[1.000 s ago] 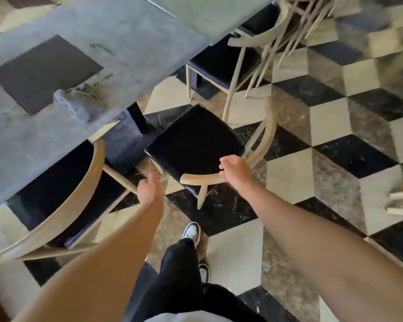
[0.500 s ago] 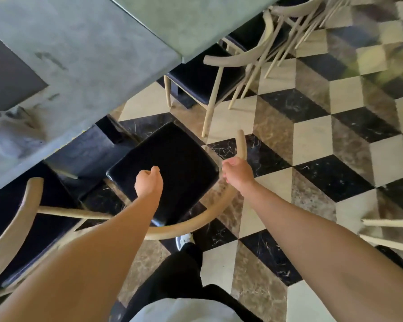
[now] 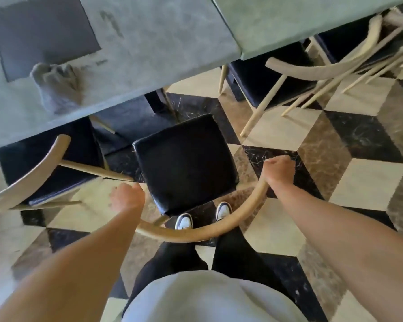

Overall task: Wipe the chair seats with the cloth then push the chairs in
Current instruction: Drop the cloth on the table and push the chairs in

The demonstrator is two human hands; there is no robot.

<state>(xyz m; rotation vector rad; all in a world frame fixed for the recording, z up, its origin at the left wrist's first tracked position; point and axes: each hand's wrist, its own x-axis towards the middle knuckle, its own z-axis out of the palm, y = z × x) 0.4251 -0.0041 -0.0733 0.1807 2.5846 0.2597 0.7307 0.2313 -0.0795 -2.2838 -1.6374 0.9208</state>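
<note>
Centrally, black-seated chair (image 3: 186,163), front edge pointing at the grey bench (image 3: 149,43), seat not yet under it, curved backrest nearest the person; right hand (image 3: 280,169) fingers clamped on the backrest's right end, left hand (image 3: 127,197) closed at its left end; crumpled cloth (image 3: 57,86) on bench.

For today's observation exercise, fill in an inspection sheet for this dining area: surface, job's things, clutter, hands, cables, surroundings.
Surface: grey table, a dark placemat on it.
Job's things: crumpled grey cloth on the table edge; pulled-out chair with black seat, clear of the table.
Clutter: nothing seen.
Hands: left hand and right hand both closed on the chair's curved wooden back.
Cables: nothing seen.
Surroundings: checkered marble floor; neighbouring chairs partly under tables.
</note>
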